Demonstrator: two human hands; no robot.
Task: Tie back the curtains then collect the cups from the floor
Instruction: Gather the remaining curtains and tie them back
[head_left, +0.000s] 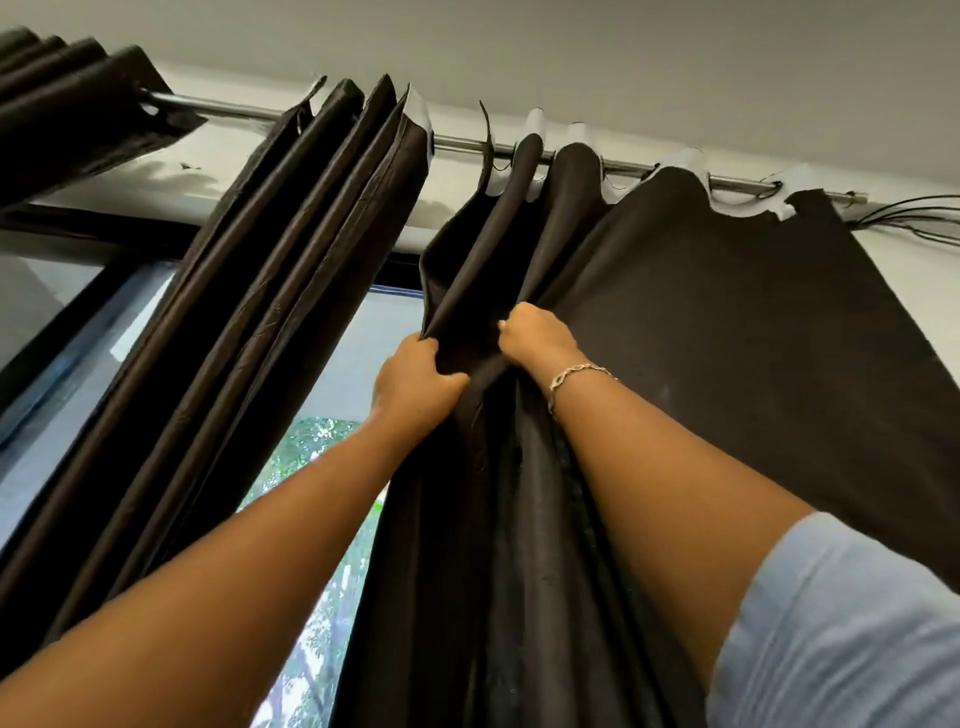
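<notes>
A dark brown curtain panel hangs from a metal rod on the right of the window. Both my arms reach up to it. My left hand grips the panel's left edge, fingers curled into the folds. Just to the right and a little higher, my right hand, with a chain bracelet on the wrist, clutches a bunch of the same fabric. A second dark curtain hangs gathered in pleats to the left, and a third bunch sits at the rod's far left. No cups are in view.
The window shows between the curtains, with green foliage outside and a dark frame. White wall and ceiling lie above the rod. Loose thin wires stick out at the rod's right end.
</notes>
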